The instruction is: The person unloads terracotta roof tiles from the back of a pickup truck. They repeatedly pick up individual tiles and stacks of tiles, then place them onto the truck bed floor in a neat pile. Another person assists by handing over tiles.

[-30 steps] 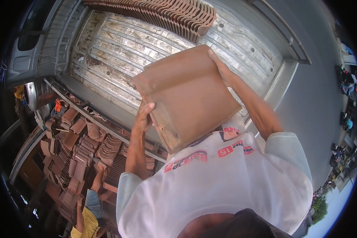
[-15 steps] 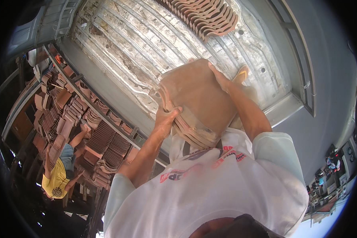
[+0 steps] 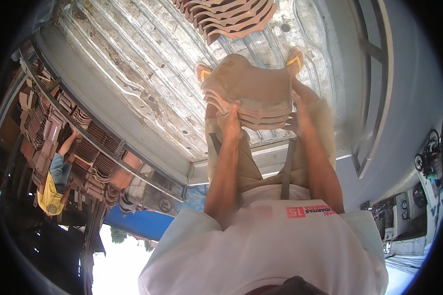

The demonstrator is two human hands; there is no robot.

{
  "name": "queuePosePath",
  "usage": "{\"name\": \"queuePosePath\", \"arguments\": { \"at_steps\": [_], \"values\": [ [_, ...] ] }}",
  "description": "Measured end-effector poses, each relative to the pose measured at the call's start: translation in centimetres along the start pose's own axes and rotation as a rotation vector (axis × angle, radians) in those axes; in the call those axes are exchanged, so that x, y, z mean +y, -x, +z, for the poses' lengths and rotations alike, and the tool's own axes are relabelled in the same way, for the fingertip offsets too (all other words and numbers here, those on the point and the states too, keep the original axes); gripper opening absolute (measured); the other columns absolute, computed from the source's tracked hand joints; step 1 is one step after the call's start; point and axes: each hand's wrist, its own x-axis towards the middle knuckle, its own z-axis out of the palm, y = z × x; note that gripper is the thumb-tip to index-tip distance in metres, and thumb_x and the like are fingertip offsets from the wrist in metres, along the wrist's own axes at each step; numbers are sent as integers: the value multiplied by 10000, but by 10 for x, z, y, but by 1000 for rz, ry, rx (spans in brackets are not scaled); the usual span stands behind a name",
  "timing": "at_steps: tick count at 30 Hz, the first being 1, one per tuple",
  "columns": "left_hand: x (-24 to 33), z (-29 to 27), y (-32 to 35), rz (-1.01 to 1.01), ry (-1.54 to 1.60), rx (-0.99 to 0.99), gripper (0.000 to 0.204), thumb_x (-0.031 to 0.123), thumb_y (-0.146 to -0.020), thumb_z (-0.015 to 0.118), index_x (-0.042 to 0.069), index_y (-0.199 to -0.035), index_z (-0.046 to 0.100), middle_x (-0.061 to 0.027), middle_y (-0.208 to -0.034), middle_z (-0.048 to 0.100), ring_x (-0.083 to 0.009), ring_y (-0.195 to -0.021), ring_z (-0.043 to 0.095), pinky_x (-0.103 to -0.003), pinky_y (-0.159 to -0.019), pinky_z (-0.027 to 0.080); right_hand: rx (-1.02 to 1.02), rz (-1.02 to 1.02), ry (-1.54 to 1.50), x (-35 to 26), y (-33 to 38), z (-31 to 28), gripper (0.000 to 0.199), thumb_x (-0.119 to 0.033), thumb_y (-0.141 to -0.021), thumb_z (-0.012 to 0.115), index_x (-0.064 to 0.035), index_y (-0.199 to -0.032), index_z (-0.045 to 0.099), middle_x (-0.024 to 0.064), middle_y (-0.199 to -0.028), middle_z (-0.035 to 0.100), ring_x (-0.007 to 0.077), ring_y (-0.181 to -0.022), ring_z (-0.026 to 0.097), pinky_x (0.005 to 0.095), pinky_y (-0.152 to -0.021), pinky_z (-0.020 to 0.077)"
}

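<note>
A small stack of brown clay roof tiles (image 3: 255, 87) is held out in front of me over the truck bed. My left hand (image 3: 230, 121) grips its left near edge, with the thumb on the upper side. My right hand (image 3: 298, 117) closes on the right near side, its fingertips reaching toward the underside. Beyond the held stack, a row of wavy roof tiles (image 3: 234, 18) stands on the bed at the top of the view.
The ribbed metal truck bed (image 3: 133, 69) has side rails (image 3: 379, 88). My sandalled feet (image 3: 294, 60) stand on it. Outside at left, a person in a yellow shirt (image 3: 51, 200) reaches among piled roof tiles (image 3: 91, 147). Motorcycles (image 3: 430, 155) are at far right.
The held tiles have moved away from my body and turned, and my arms are straighter. My right hand has shifted from the far edge to the near right side.
</note>
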Motion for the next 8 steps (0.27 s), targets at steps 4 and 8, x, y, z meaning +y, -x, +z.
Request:
{"name": "queuePosePath", "arguments": {
  "at_steps": [4, 8],
  "values": [
    [-47, 69, -58, -22, 256, 138, 692, 117, -786, 768, -99, -1317, 382, -170, -1273, 506, -243, -1124, 551, -341, -983, 454, -364, -143, -138, -56, -77, -1, 889, -542, -898, 556, -19, -1525, 206, 222, -1538, 300, 336, -1415, 327, 441, -1142, 312],
    [-65, 120, -107, 57, 396, 270, 759, 114, -808, 750, -92, -1381, 296, -185, -1347, 454, -266, -1207, 513, -389, -1051, 415, -533, -13, -34, -121, -146, 6, 852, -534, -915, 533, -48, -1533, 205, 175, -1548, 309, 331, -1408, 341, 441, -1148, 308]
  ]
}}
